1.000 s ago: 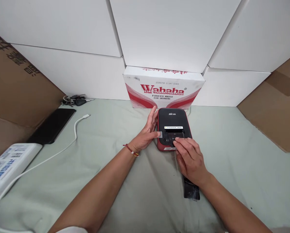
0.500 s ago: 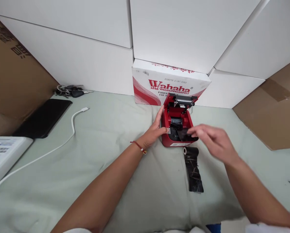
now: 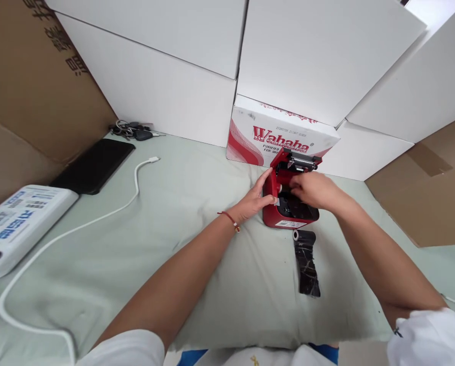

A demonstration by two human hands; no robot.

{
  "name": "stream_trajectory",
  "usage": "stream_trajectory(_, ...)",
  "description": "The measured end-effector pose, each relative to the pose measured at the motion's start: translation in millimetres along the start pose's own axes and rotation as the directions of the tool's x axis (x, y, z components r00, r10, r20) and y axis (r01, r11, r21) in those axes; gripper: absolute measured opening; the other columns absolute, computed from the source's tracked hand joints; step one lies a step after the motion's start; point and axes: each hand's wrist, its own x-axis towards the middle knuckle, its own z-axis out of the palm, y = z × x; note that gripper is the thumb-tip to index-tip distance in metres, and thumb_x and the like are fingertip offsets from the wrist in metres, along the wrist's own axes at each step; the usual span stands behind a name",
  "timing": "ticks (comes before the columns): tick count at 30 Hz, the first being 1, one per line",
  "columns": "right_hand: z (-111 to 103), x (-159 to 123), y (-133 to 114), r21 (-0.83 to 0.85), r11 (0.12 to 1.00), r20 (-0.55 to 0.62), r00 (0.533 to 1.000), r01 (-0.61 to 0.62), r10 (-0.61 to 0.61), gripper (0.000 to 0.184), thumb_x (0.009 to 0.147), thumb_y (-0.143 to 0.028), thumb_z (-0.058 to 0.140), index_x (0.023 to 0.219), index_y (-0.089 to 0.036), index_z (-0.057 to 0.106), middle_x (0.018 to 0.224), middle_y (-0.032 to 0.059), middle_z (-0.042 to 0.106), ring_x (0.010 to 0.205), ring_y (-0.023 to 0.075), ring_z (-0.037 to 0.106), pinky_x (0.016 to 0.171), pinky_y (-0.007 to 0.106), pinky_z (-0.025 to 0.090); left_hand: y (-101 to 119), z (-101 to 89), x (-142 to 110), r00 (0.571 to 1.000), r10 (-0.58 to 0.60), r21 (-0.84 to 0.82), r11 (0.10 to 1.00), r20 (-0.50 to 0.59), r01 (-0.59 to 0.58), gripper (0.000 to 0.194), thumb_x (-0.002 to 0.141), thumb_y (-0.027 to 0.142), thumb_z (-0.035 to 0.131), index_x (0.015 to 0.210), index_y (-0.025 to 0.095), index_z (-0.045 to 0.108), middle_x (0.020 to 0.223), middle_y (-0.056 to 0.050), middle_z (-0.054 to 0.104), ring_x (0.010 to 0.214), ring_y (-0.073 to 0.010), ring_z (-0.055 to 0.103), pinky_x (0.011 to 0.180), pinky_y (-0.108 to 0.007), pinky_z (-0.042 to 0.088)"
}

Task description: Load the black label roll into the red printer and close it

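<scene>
A small red and black label printer (image 3: 271, 216) stands on the cloth with its lid (image 3: 301, 161) raised toward the back. My left hand (image 3: 252, 203) grips the printer's left side, the thumb on a grey tab at the front corner. Inside the open compartment, my right hand (image 3: 313, 190) has its fingers bent together near the roll holder; what they pinch is hidden by the hand. In front of the printer lies a roll of black ribbon (image 3: 306, 262), partly unwound toward me and creased.
Behind the printer leans a white and red Wahaha carton (image 3: 246, 137) against white boxes. At left are keys (image 3: 135, 130), a black phone (image 3: 95, 165), a white box-shaped device (image 3: 29, 216) and a white cable (image 3: 136, 185). Brown cardboard (image 3: 429, 193) stands at right.
The printer lid has swung from closed to open. My right hand has moved from the printer's front top into its compartment. The left hand keeps its hold, and the view has shifted.
</scene>
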Motion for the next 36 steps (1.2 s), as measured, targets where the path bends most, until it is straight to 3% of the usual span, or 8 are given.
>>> stream_trajectory(4,-11,-41,34,0.272,0.962,-0.148,0.989,0.017,0.024,0.026,0.105,-0.028,0.057,0.107,-0.027,0.083,0.103,0.0031,0.086,0.088,0.0228,0.077,0.077,0.031,0.053,-2,-0.3,0,0.999,-0.027,-0.027,0.999,0.016,0.028,0.116,0.081,0.036,0.079,0.181,0.030,0.021,0.191,-0.009,0.029,0.179,-0.0396,0.019,0.147,-0.059,0.016)
stream_trajectory(7,-10,-39,30,0.272,0.959,-0.149,0.988,0.079,-0.040,0.030,0.103,-0.023,0.057,0.113,-0.027,0.085,0.112,0.0033,0.087,0.097,0.0237,0.078,0.085,0.032,0.055,-5,-1.6,2,0.999,-0.029,-0.051,0.998,0.018,0.029,0.116,0.080,0.036,0.079,0.181,0.030,0.022,0.190,-0.009,0.030,0.178,-0.0386,0.021,0.146,-0.059,0.018)
stream_trajectory(14,-3,24,-9,-0.010,0.993,0.179,0.977,0.122,-0.118,0.036,0.101,-0.021,0.068,0.134,-0.019,0.082,0.126,0.0122,0.085,0.112,0.0295,0.078,0.085,0.032,0.053,-8,-3.3,4,1.000,-0.003,-0.063,0.998,0.011,0.004,0.115,0.077,0.038,0.081,0.178,0.027,0.028,0.189,-0.012,0.032,0.177,-0.0370,0.025,0.147,-0.055,0.016)
stream_trajectory(19,-3,34,-15,-0.055,0.991,0.244,0.964,0.122,-0.105,0.041,0.094,-0.016,0.074,0.134,-0.019,0.083,0.125,0.0153,0.086,0.110,0.0333,0.079,0.082,0.035,0.053,-8,-3.6,5,1.000,-0.006,-0.063,0.998,0.025,0.007,0.116,0.075,0.038,0.082,0.178,0.028,0.028,0.188,-0.013,0.034,0.175,-0.0390,0.030,0.146,-0.058,0.018)
stream_trajectory(24,-8,15,-10,-0.065,0.996,0.158,0.986,0.068,-0.057,0.049,0.098,-0.015,0.065,0.145,-0.021,0.077,0.135,0.0171,0.082,0.120,0.0358,0.076,0.086,0.036,0.054,-6,-2.7,5,1.000,-0.023,-0.053,0.998,0.015,0.023,0.116,0.076,0.037,0.080,0.178,0.027,0.027,0.187,-0.014,0.034,0.177,-0.0393,0.027,0.146,-0.058,0.019)
stream_trajectory(28,-22,-40,20,0.171,0.982,-0.112,0.992,0.077,-0.058,0.045,0.102,-0.027,0.058,0.144,-0.028,0.075,0.129,0.0093,0.083,0.106,0.0299,0.076,0.086,0.037,0.056,-2,-1.9,3,0.999,-0.038,-0.028,0.999,0.012,0.038,0.117,0.077,0.036,0.078,0.179,0.021,0.024,0.185,-0.015,0.038,0.177,-0.0379,0.026,0.146,-0.056,0.021)
stream_trajectory(33,-24,-113,92,0.612,0.788,-0.257,0.960,0.069,0.115,0.042,0.093,-0.057,0.071,0.129,-0.036,0.078,0.084,0.0031,0.070,0.067,0.0225,0.057,0.061,0.037,0.047,-3,-3.1,2,0.999,-0.047,-0.044,0.998,0.009,0.047,0.112,0.079,0.032,0.078,0.179,0.028,0.028,0.185,-0.011,0.039,0.176,-0.0374,0.029,0.145,-0.057,0.024)
stream_trajectory(36,-2,-130,133,0.859,0.510,-0.162,0.926,-0.038,0.342,0.034,0.089,-0.060,0.073,0.113,-0.036,0.080,0.074,0.0027,0.057,0.056,0.0187,0.038,0.053,0.040,0.029,-4,-3.2,2,0.999,-0.030,-0.060,0.998,0.017,0.031,0.113,0.079,0.033,0.079,0.179,0.026,0.027,0.188,-0.011,0.033,0.176,-0.0349,0.029,0.146,-0.053,0.023)
